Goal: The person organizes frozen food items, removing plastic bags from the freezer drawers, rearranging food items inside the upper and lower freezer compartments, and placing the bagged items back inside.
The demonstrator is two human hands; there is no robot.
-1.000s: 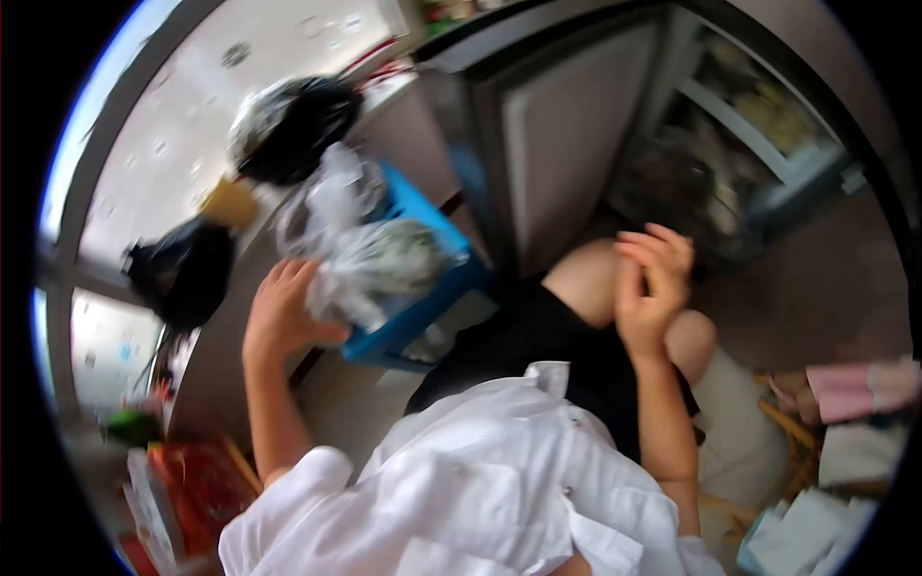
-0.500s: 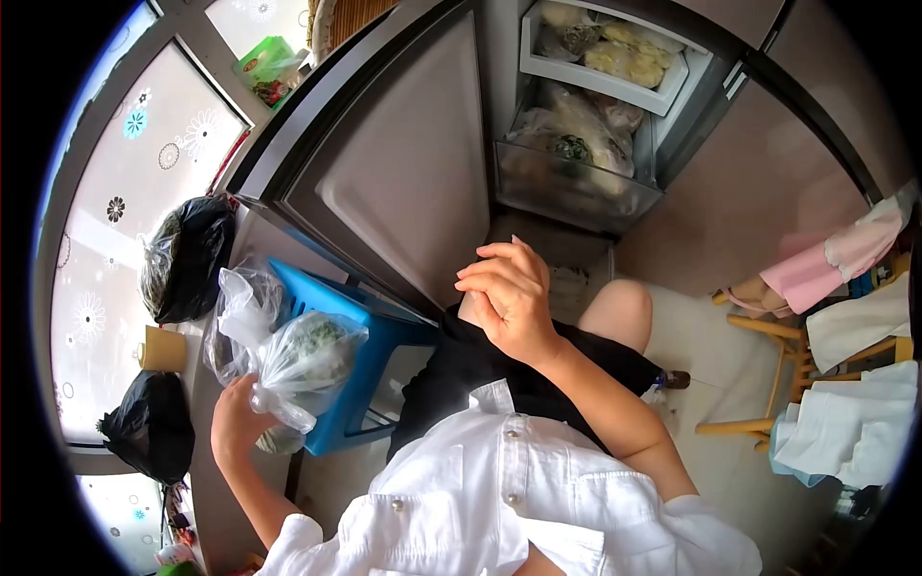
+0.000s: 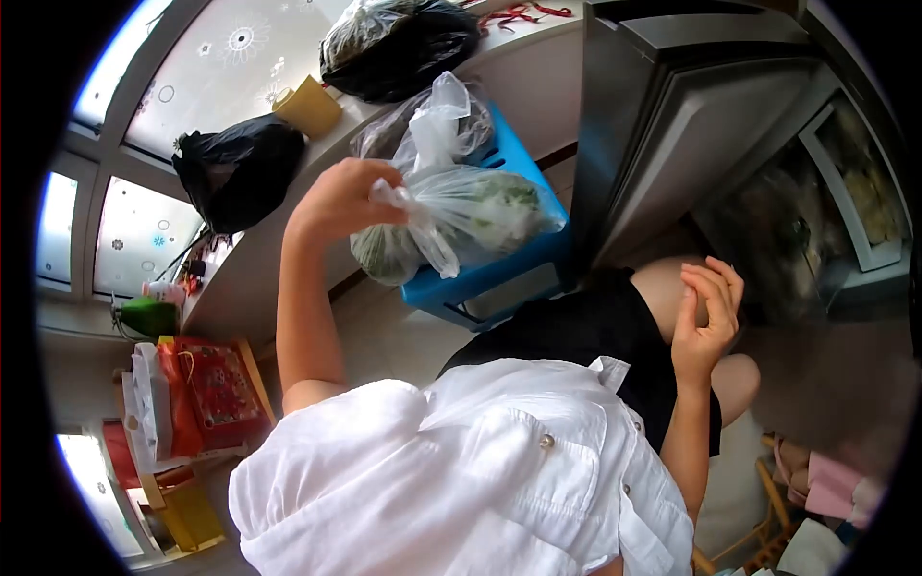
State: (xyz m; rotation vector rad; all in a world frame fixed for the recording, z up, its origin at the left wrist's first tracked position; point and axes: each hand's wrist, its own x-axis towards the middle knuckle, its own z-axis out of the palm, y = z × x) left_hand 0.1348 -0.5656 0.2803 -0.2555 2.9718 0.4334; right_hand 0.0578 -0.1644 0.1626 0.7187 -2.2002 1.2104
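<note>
My left hand (image 3: 348, 200) is closed at the gathered neck of a clear plastic bag (image 3: 480, 213) with green leafy vegetables inside. That bag lies on a blue plastic stool (image 3: 523, 149), against other clear bags, one knotted in white plastic (image 3: 440, 125). Part of the left fingers is hidden behind the plastic. My right hand (image 3: 709, 322) is in the air beside my knee, its fingers loosely bent and apart, holding nothing.
An open fridge door (image 3: 691, 125) stands beyond the stool, with a freezer drawer (image 3: 850, 192) behind it. Black bags (image 3: 240, 173) and a yellow roll (image 3: 309, 108) lie on the windowsill. Red gift bags (image 3: 216, 394) are at left, a wooden chair (image 3: 773, 480) at lower right.
The view has swung left, so the stool sits nearer the middle and the fridge at the right. My left hand stays at the bag's neck. My right hand remains raised and free.
</note>
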